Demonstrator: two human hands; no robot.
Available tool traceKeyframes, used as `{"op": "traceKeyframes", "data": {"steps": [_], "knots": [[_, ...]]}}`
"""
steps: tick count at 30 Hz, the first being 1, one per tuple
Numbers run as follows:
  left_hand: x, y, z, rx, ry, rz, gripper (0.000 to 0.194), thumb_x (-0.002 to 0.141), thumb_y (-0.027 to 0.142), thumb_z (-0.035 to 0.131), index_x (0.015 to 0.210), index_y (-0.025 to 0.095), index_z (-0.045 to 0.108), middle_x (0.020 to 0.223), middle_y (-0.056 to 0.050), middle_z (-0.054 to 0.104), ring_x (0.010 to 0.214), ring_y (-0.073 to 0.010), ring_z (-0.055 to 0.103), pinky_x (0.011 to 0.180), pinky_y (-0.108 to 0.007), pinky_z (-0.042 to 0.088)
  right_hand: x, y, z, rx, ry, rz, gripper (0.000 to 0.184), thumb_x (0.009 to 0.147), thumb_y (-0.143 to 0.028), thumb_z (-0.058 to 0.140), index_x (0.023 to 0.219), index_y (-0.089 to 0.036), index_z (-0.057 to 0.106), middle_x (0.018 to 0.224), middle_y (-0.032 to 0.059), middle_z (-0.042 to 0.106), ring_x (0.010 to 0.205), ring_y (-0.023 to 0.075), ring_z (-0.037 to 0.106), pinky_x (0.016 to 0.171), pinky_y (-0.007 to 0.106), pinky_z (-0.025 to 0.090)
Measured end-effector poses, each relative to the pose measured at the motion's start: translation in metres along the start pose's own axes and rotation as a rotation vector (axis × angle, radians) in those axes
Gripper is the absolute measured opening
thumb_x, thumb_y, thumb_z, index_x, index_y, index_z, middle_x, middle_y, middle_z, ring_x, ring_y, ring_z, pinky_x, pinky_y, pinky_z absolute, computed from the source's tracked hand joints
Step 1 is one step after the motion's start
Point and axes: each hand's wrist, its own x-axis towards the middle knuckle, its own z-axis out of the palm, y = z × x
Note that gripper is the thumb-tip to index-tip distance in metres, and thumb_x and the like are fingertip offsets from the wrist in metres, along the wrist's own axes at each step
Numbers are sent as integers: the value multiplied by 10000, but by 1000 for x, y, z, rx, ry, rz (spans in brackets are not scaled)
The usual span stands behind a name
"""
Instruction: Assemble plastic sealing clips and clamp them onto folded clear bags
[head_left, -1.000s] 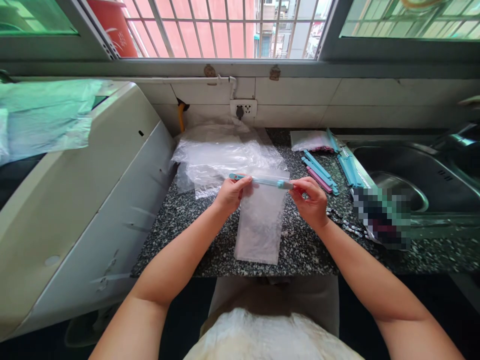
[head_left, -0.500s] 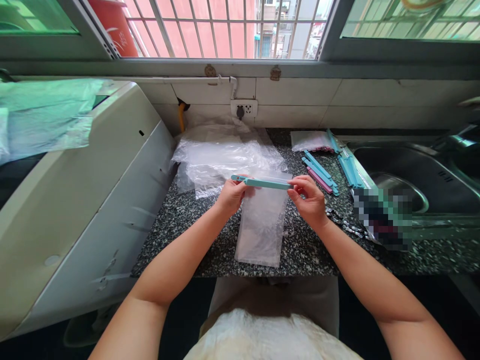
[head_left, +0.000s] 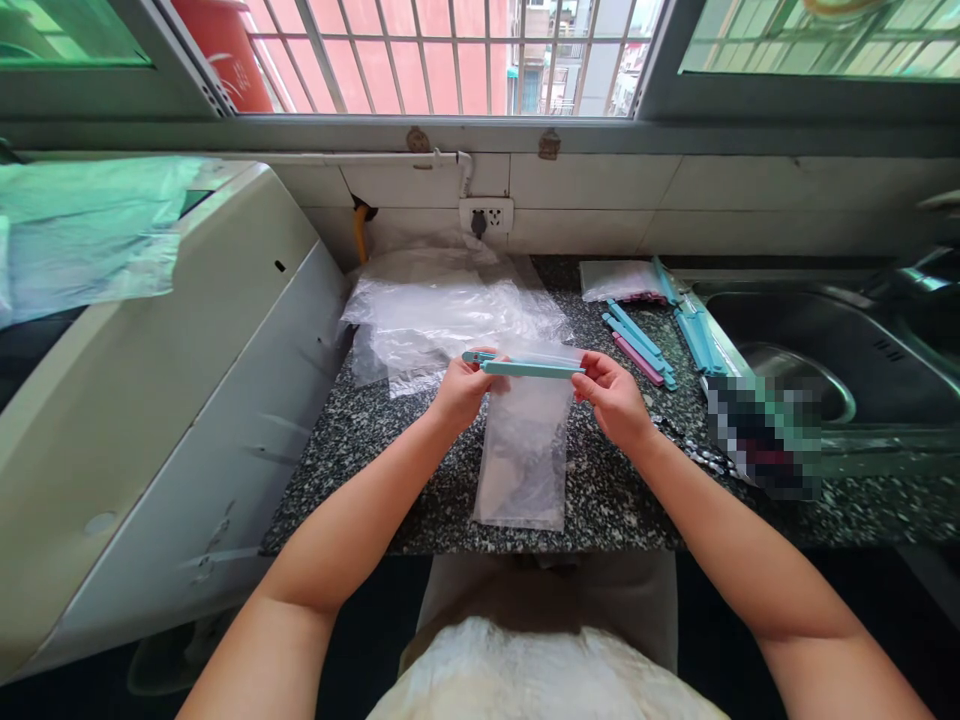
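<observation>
A light-blue bag sealing clip (head_left: 529,369) lies across the upper part of a clear plastic bag (head_left: 523,460), which hangs down toward me over the counter. My left hand (head_left: 463,388) is closed on the clip's left end, where a thin second bar sticks out behind the front one. At the opposite end, my right hand (head_left: 611,393) pinches the clip's tip together with the bag's edge. To the right of that hand lie several blue clips (head_left: 637,335) and a pink clip (head_left: 637,358).
Crumpled clear plastic bags (head_left: 450,300) are piled at the back left of the speckled counter (head_left: 442,490). A packet (head_left: 619,279) and more blue clips (head_left: 699,340) lie near the sink (head_left: 795,330). A white appliance (head_left: 225,330) stands on the left.
The fingers of my right hand have shifted slightly at the clip's right end. The clip's two bars now look a little apart there, and the bag's lower end has swung slightly right.
</observation>
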Motion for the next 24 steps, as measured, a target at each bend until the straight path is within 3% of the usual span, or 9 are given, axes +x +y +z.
{"op": "traceKeyframes", "data": {"steps": [6, 16, 24], "knots": [[-1, 3, 2, -8, -6, -8, 350, 441, 315, 790, 641, 157, 550, 467, 31, 597, 395, -80, 491, 430, -208, 361, -1, -3, 1, -19, -11, 8, 341, 587, -450, 745, 752, -195, 590, 595, -49, 540, 476, 67, 426, 446, 209, 388], [-2, 3, 4, -20, -15, -19, 413, 377, 365, 836, 622, 160, 574, 440, 40, 567, 387, -78, 475, 418, -213, 355, -2, -7, 3, -14, 14, -23, 293, 585, -410, 739, 706, -194, 581, 593, -50, 527, 493, 67, 411, 468, 212, 365], [0, 2, 3, -20, -16, -6, 443, 373, 364, 847, 632, 145, 562, 431, 44, 563, 375, -75, 484, 400, -205, 363, -3, -4, 1, 43, -2, 30, 292, 576, -398, 757, 690, -192, 585, 604, -47, 531, 507, 63, 417, 484, 208, 357]]}}
